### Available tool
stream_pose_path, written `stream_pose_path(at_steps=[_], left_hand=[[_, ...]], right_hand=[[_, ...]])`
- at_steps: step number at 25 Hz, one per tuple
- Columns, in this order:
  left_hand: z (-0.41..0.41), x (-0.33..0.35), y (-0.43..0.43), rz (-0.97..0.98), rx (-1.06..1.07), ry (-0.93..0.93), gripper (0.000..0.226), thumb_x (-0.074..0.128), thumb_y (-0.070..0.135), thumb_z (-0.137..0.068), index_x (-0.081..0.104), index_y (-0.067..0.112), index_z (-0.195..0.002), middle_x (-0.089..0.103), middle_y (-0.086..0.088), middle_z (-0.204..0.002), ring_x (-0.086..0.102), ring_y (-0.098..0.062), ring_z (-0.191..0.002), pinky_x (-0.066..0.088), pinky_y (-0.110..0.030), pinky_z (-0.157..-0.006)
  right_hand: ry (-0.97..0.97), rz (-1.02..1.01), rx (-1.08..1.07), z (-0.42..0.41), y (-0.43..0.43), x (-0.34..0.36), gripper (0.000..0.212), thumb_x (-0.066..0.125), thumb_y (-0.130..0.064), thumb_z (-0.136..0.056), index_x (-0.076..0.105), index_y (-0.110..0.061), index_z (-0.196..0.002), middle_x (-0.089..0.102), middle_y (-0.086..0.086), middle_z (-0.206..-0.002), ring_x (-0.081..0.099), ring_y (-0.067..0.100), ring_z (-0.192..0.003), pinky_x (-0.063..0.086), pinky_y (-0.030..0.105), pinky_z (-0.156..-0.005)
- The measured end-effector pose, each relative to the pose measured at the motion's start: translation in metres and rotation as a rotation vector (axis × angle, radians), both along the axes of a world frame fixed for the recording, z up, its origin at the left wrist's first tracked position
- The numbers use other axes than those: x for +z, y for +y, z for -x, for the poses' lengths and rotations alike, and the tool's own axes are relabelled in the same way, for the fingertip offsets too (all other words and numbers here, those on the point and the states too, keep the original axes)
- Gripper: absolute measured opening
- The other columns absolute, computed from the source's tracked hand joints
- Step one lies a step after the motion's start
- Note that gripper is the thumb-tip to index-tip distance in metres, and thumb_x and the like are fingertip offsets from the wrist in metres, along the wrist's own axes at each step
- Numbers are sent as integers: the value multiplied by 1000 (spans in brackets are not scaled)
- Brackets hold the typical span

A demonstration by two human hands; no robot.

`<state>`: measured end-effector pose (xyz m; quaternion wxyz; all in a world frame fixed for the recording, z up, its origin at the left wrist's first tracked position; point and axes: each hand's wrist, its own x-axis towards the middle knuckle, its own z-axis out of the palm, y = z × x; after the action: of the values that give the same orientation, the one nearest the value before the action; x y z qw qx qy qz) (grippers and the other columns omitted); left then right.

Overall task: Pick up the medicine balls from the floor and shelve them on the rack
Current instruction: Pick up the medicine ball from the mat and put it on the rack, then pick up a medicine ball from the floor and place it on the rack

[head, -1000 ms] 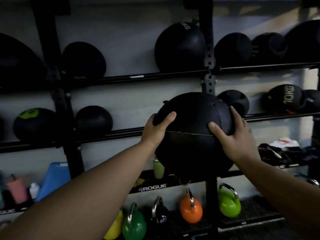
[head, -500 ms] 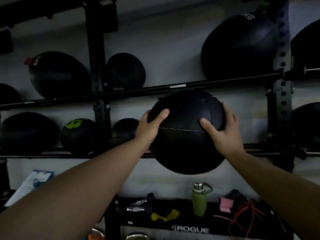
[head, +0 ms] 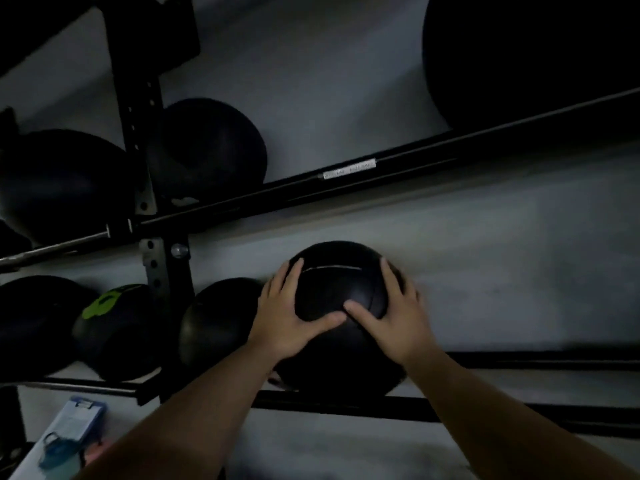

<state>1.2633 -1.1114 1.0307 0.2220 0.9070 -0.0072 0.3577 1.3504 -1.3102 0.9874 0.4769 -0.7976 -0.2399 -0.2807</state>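
Medicine ball [head: 341, 306] sits on the rack's lower rails [head: 346, 408], both hands' fingers [head: 289, 282] spread against its upper face. Left hand [head: 291, 318] and right hand [head: 394, 317] grip it, thumbs nearly touching. Placement appears nearly complete; release remains; floor unseen.

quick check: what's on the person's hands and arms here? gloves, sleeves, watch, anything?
Nothing visible. The left hand and right hand are bare: no gloves, no rings that show in the dim light. Both forearms are uncovered from wrist to frame edge, with no sleeves, watch, bands or tape. Lighting is low, so fine marks can't be ruled out.
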Motion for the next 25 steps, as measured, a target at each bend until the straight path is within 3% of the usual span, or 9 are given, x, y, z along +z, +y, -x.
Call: stream_pose_path(at_steps=[3,6,13,16,19,21,22,24,25], left_hand=[[-35,-4,10,-15,9,-169,119,56,92,-64,28,37,-166,27,-1,-174,22,-25,-158,23,-48,-129],[-42,-11,18,-17,-13,-244,111,57,85,-68,31,37,-165,32,-2,-171,26,-25,-155,24,-45,-126],[-7,-14,7,-4,-37,-99,119,63,90,-64,20,45,-166,15,9,-177,11,-19,-161,20,-57,-129],[6,-8,4,-13,-56,-20,122,62,92,-65,15,45,-167,8,10,-179,5,-21,-163,16,-59,-130],[15,-9,-11,-187,-180,-142,100,61,80,-77,38,33,-163,26,4,-176,12,-28,-163,11,-52,-132],[19,-16,-29,-389,-402,-200,74,61,69,-83,61,29,-145,52,4,-161,31,-27,-157,16,-46,-130],[21,-20,-40,-418,-523,-181,64,61,67,-84,67,30,-136,62,5,-148,44,-23,-149,26,-44,-126],[26,-25,-62,-328,-708,-100,48,66,63,-85,72,30,-120,71,10,-121,62,-15,-120,48,-34,-101],[29,-28,-74,-232,-793,-56,39,72,57,-87,73,29,-114,70,12,-111,64,-13,-107,49,-30,-88]], right_hand=[[-34,-70,-98,-29,13,-2,113,33,-106,-62,12,-53,-159,30,7,-165,28,39,-146,35,60,-114],[-79,-87,-144,-32,22,-4,110,31,-107,-62,14,-54,-157,34,10,-161,31,40,-143,37,63,-110],[-5,6,-54,-1,0,-10,112,37,-104,-64,7,-53,-160,23,4,-168,24,37,-149,32,57,-116],[110,84,-66,21,-14,-1,110,47,-97,-71,7,-50,-162,26,5,-167,34,39,-147,35,54,-118],[197,194,-182,47,-38,8,99,52,-88,-80,26,-39,-162,50,16,-150,53,38,-134,47,46,-109],[218,325,-333,71,-60,9,85,54,-79,-87,43,-27,-153,61,16,-140,60,33,-124,50,38,-99],[249,365,-417,88,-72,9,80,56,-77,-88,49,-25,-148,64,13,-137,63,30,-120,51,36,-94],[320,354,-550,125,-97,12,69,61,-73,-88,58,-25,-138,68,7,-129,66,24,-108,50,32,-87],[350,329,-609,150,-108,12,62,64,-71,-88,61,-26,-131,70,5,-122,67,22,-100,51,30,-83]])
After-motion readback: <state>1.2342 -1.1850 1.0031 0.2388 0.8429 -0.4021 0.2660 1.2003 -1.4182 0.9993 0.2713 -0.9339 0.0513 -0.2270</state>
